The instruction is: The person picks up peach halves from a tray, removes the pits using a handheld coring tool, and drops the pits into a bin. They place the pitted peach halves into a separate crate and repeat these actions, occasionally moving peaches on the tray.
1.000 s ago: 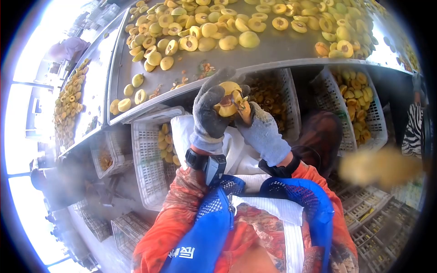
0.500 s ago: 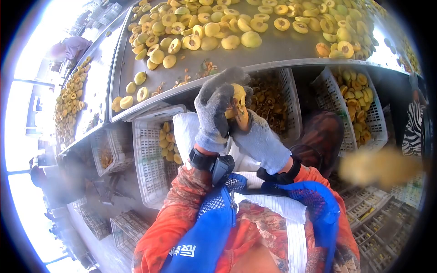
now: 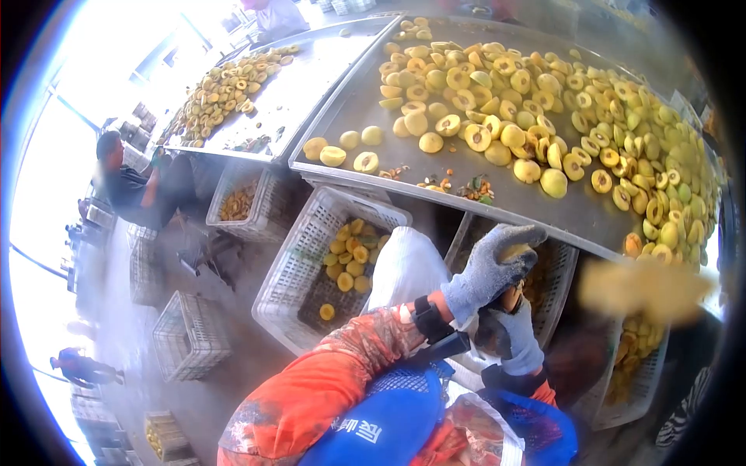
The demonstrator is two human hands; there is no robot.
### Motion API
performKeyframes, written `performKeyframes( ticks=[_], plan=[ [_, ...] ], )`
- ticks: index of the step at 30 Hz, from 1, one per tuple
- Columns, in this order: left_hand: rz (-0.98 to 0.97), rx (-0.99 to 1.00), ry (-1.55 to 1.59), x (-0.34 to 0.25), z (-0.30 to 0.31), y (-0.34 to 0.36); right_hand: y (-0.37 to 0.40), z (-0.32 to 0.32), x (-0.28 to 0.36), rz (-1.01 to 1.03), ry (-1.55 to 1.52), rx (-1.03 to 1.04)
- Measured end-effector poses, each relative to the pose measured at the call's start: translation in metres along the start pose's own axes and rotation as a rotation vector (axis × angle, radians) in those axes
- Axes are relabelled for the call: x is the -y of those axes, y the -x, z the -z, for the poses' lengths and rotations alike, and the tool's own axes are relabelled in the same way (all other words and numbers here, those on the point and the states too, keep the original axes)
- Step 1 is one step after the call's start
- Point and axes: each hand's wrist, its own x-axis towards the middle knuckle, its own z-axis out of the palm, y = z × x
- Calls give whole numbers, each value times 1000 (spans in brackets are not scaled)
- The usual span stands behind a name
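My left hand [image 3: 496, 268], in a grey-blue glove, is curled round a yellow fruit half [image 3: 513, 252] that shows between thumb and fingers. Just below it, my right hand [image 3: 514, 334], gloved too, has its fingers wrapped round a small brownish-yellow piece [image 3: 510, 298], largely hidden by the glove. The two hands are close together over a crate [image 3: 561, 287] beneath the table edge. Halved yellow fruits [image 3: 497, 132] with brown centres lie spread over the metal table [image 3: 350, 116] beyond them.
A white crate [image 3: 291, 272] with some fruit halves stands left of my knee. Another fruit crate [image 3: 633, 380] is at the right. A person [image 3: 128, 182] sits at the second table [image 3: 311, 58]. An upright crate [image 3: 186, 334] is on the floor. A yellow blur covers the right side.
The view has swung left, so the hands appear lower and further right. Now the yellow fruit shows in my left hand's grip, and the seated person and more of the floor have come into view.
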Motion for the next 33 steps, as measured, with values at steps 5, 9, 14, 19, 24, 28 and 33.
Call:
performKeyframes(
  ticks=[5,9,14,19,24,28,33],
  plan=[
    [18,181,-133,-3,12,-3,-11,28,-22,163,277,13],
    [-126,472,-304,-2,25,-16,7,33,17,-156,116,188],
    [-35,575,-368,3,19,-32,5,35,9,-229,-131,198],
    [396,414,336,6,7,-30,-1,31,1,-83,-241,178],
    [208,521,-153,11,7,-39,-5,40,12,-223,-113,146],
    [175,399,-29,20,2,-39,-13,38,-1,-115,-277,145],
    [166,776,-214,23,19,-51,-7,38,15,-276,-103,291]
  ],
)
